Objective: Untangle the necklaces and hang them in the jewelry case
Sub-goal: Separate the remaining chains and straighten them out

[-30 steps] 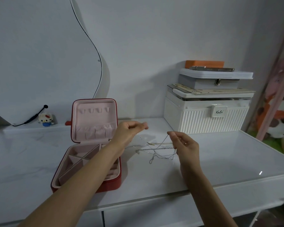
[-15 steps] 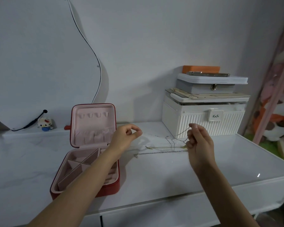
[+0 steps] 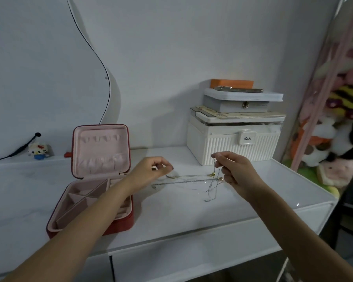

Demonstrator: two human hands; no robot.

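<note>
at the centre of the frame, thin silver and gold chain necklaces (image 3: 194, 181) stretch in a tangle between both hands, just above the white marble-look table (image 3: 171, 210). the left hand (image 3: 151, 169) pinches one end with thumb and curled fingers. the right hand (image 3: 234, 169) pinches the other strands, loose loops dangling below it. the red square jewelry case with pink lining (image 3: 94, 176) stands open at centre left, its lid upright. a white ribbed storage box (image 3: 230, 143) sits behind the right hand.
</note>
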